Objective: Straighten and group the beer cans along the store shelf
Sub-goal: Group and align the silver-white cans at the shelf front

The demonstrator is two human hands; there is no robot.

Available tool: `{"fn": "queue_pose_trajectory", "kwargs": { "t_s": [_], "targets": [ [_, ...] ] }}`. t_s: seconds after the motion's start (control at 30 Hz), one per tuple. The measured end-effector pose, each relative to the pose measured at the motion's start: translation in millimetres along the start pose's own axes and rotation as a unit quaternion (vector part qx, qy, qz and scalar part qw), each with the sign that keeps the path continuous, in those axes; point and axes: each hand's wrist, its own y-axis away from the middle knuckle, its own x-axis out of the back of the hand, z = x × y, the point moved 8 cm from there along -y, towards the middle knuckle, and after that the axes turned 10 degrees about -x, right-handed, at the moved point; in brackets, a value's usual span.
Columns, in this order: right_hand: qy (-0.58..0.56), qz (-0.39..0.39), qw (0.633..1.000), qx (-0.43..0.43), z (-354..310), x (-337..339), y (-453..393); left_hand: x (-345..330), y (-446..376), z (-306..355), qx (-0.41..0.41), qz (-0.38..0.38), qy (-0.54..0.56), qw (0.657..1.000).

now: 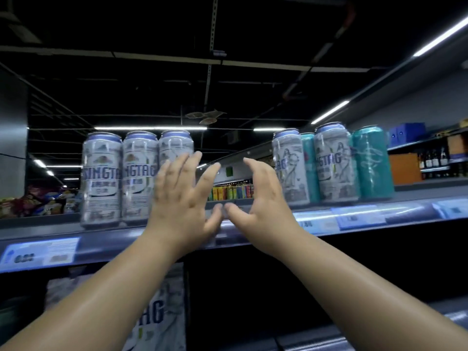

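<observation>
hands hover spread in the gap on the shelf, left hand by three white tsingtao cans, right hand near the mixed white-and-teal group; next, i'd judge, close that gap.

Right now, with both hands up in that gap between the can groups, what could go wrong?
1. The left hand lies open against the third white can; a hard sideways push could topple it into its neighbours.
2. The cans stand near the shelf's front edge, so one that slides forward might drop off.
3. The right hand is close to the white can on the right, which it could knock into the teal cans.
</observation>
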Motion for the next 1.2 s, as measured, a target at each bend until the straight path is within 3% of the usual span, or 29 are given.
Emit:
{"fn": "queue_pose_trajectory", "kwargs": {
  "t_s": [0.1,0.17,0.23,0.3,0.43,0.53,0.77,1.03,1.2],
  "targets": [
    [0.002,0.042,0.995,0.093,-18.2,37.4,1.4,-10.9,-20.2,29.3,0.032,0.022,0.042,0.998],
    [0.033,0.118,0.981,0.153,-18.9,71.9,-0.8,-19.1,-33.9,49.2,0.05,0.034,0.075,0.995],
    [0.072,0.179,0.97,0.15,-0.7,105.2,-11.3,-27.4,-49.1,64.0,0.055,0.034,0.103,0.993],
    [0.108,0.202,0.971,0.075,36.5,133.0,-27.0,-37.8,-65.8,74.1,0.064,0.024,0.137,0.988],
    [0.197,0.167,0.963,-0.082,119.6,151.8,-42.8,-62.1,-94.1,86.0,0.114,0.001,0.23,0.966],
    [0.137,0.161,0.968,-0.135,150.2,152.3,-43.6,-78.2,-108.5,91.5,0.153,-0.009,0.259,0.953],
    [0.122,0.132,0.977,-0.114,153.6,143.0,-44.9,-108.4,-108.5,96.1,0.159,-0.083,0.273,0.945],
    [0.132,0.126,0.976,-0.116,155.6,139.8,-46.4,-102.1,-101.5,90.1,0.196,-0.045,0.246,0.948],
    [0.159,0.13,0.971,-0.124,156.9,139.0,-46.6,-109.0,-102.0,91.7,0.184,-0.061,0.286,0.938]
  ]
}}
